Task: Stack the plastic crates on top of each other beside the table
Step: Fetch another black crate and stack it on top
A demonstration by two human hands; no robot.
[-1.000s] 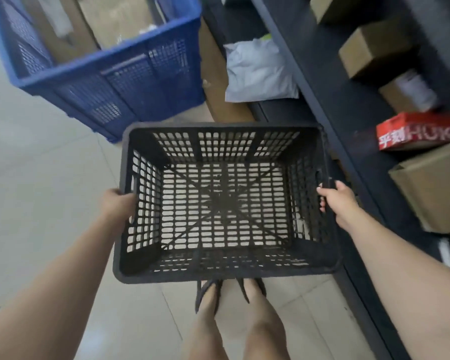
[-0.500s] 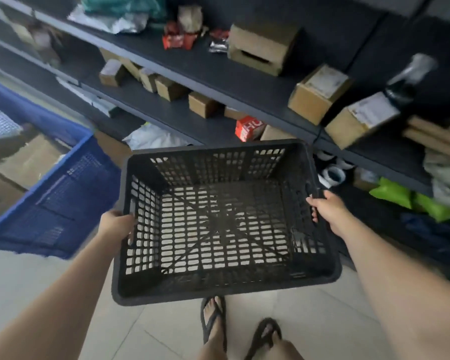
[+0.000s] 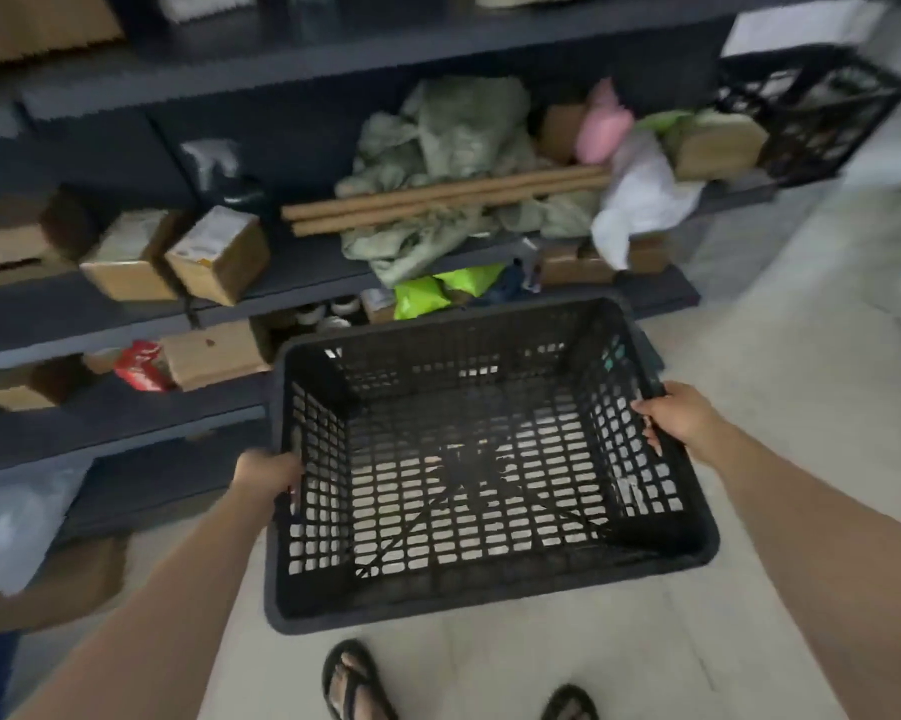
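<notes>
I carry an empty black slotted plastic crate (image 3: 469, 589) in the air in front of me, above the pale tiled floor. My left hand (image 3: 266, 475) grips its left rim and my right hand (image 3: 677, 418) grips its right rim. The crate tilts a little, its right side higher. A second black crate (image 3: 801, 111) stands at the far upper right, past the end of the shelving, blurred.
Dark shelving (image 3: 100, 314) runs across the back, loaded with cardboard boxes (image 3: 214, 257), green cloth (image 3: 438, 142), cardboard tubes (image 3: 438, 197) and plastic bags (image 3: 640, 200). My sandalled feet (image 3: 355, 683) stand on the floor below the crate. Open floor (image 3: 801, 330) lies to the right.
I have turned right with the crate in both hands. The blue crate has left the view on the left, the shelf end and a second black crate have come into view.
</notes>
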